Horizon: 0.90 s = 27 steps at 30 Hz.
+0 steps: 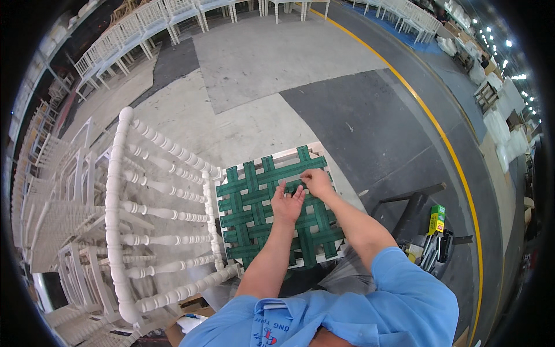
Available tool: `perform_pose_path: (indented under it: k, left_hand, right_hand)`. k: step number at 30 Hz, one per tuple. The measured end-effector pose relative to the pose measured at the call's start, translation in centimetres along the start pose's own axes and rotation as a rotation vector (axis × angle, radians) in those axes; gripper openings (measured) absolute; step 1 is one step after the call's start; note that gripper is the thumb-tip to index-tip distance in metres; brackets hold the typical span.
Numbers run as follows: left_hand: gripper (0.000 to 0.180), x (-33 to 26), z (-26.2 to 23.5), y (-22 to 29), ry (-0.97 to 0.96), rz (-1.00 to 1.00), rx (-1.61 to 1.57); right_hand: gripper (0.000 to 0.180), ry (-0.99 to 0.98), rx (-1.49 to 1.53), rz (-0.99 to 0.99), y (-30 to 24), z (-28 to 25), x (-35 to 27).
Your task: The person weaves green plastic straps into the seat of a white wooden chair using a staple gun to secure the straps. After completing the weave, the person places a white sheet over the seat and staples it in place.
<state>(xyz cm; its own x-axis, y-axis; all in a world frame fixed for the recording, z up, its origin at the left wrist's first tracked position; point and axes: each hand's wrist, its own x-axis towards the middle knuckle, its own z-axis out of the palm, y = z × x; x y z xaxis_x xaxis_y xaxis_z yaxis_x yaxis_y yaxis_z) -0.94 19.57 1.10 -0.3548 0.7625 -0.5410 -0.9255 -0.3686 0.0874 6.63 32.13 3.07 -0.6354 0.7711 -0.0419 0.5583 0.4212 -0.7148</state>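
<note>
A white chair (120, 217) with turned spindles has its back toward my left. Green webbing straps (267, 175), woven over and under each other, cross its seat frame (315, 151). Over the middle of the webbing, my left hand (287, 203) is turned palm up, its fingers apart and slightly bent. A small dark patch shows by its fingertips; I cannot tell what it is. Just right of it and a little farther away, my right hand (317, 183) is closed in a pinch above the straps. Whatever its fingertips hold is too small to make out.
Beside me on the right are a green and yellow box (437, 220) and several hand tools (430, 251), near a dark bar (413, 192). White chair frames (69, 217) crowd the left. More white chairs (153, 20) line the far side. A yellow floor line (442, 136) curves along the right.
</note>
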Motion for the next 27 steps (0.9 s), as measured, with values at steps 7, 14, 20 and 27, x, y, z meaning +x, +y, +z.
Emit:
perform_pose_path:
  k: [7,14,20,27]
  left_hand:
    - [0.031,2.8,0.1,-0.1,0.149,0.06,-0.116]
    - [0.043,-1.5,2.1,-0.4,0.202,-0.127,0.456]
    - [0.044,-1.4,1.1,3.3,0.245,0.271,1.153]
    - [0.031,2.9,3.3,4.5,0.17,0.407,1.604]
  right_hand:
    - [0.018,-0.161,-0.132,0.047,-0.9,0.5,2.2]
    - [0.022,-0.261,0.292,0.304,2.9,-0.3,5.2]
    - [0.026,-0.485,0.417,0.367,-0.6,-0.6,7.2]
    - [0.024,-0.437,0.457,0.332,-1.9,-0.9,6.3]
